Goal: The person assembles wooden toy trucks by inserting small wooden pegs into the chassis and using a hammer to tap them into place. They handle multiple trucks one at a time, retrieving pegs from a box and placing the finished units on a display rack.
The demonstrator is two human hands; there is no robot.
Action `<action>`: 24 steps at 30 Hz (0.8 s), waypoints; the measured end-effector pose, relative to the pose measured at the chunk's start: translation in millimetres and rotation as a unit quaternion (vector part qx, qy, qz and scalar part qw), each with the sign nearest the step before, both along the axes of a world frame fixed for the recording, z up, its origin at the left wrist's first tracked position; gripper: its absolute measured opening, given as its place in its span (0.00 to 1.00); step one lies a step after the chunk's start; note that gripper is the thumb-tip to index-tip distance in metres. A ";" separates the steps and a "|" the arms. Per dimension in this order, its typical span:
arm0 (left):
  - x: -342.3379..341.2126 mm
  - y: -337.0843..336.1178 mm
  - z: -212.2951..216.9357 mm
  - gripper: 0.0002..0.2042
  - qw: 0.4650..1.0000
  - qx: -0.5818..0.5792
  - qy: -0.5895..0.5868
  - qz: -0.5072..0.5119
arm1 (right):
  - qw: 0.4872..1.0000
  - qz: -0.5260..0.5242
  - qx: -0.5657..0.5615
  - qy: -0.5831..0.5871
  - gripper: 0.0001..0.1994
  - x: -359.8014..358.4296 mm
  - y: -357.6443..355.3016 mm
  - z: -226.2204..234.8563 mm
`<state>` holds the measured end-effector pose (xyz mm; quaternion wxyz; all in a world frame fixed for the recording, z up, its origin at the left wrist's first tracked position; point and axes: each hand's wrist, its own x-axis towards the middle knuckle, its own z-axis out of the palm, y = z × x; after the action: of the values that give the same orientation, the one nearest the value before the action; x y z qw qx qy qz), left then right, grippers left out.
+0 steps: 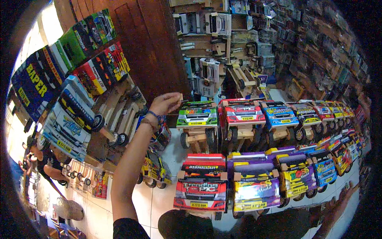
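Your left hand (164, 104), nearer, seems to pinch a small wooden piece (181, 96) just left of the green toy truck (197, 114); your right hand's (347, 194) fingers, I can't tell.

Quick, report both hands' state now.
Left hand: closed, pinching a small tan block.
Right hand: dim near the picture's rim; its state cannot be told.

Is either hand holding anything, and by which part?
Left hand seems to pinch a tan block; which part, too small to tell. Right hand: can't tell.
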<state>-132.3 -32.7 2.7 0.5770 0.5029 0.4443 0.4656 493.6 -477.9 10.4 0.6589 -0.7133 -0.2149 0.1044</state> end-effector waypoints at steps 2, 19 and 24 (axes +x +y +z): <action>-8.3 7.2 -13.2 0.12 0.999 -0.032 0.017 -0.016 | 0.994 0.031 -0.072 -0.082 0.32 -11.3 -9.6 -23.5; -15.1 14.1 -28.1 0.13 0.990 -0.131 0.042 -0.023 | 0.887 0.404 -0.118 -0.189 0.26 -164.6 189.5 82.1; -14.2 10.9 -26.4 0.12 0.991 -0.088 0.091 -0.033 | 0.779 0.575 -0.205 -0.144 0.19 -219.9 251.2 103.6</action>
<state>-146.6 -21.8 -23.8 0.5913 0.5045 0.5174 0.3578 273.7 -226.7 114.0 0.2761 -0.5821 -0.6508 0.4017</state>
